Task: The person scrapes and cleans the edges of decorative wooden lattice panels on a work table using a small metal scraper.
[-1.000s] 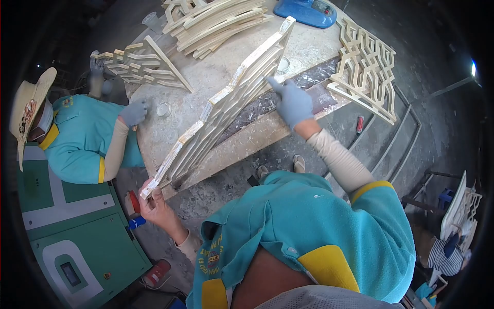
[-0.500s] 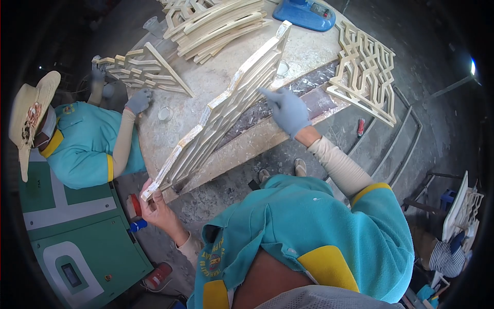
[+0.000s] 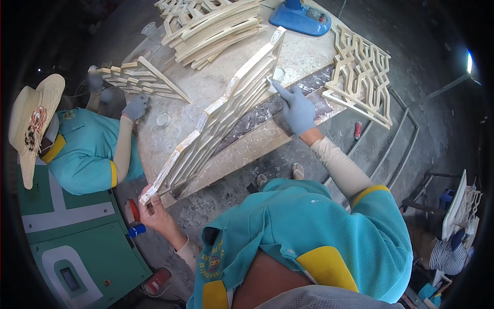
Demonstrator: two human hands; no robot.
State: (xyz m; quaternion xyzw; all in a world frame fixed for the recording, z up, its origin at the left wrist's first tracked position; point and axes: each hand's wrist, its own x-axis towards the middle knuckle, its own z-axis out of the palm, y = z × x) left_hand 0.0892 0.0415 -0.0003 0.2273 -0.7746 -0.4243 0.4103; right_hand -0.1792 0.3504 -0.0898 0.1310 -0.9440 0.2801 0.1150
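My bare left hand (image 3: 155, 215) grips the near lower corner of a pale wooden lattice panel (image 3: 212, 107), thumb and fingers around its end. The panel stands tilted on edge across the table, its whitish-smeared long side facing up. My right hand (image 3: 298, 110), in a grey glove, has its index finger stretched out to the slats near the panel's far end. The fingertip is right at the wood and nothing shows in this hand. A small round clear cup (image 3: 278, 72) is just behind that fingertip.
A co-worker (image 3: 98, 147) at the left handles a smaller lattice piece (image 3: 146, 81). Stacked curved wooden parts (image 3: 221, 31) and a blue tool base (image 3: 300, 20) are at the back of the table (image 3: 242, 154). Another lattice panel (image 3: 360, 74) overhangs the right edge.
My right index finger has moved a little farther along the slats, toward the panel's far end. My left hand keeps its grip on the near corner. The whole view has shifted slightly.
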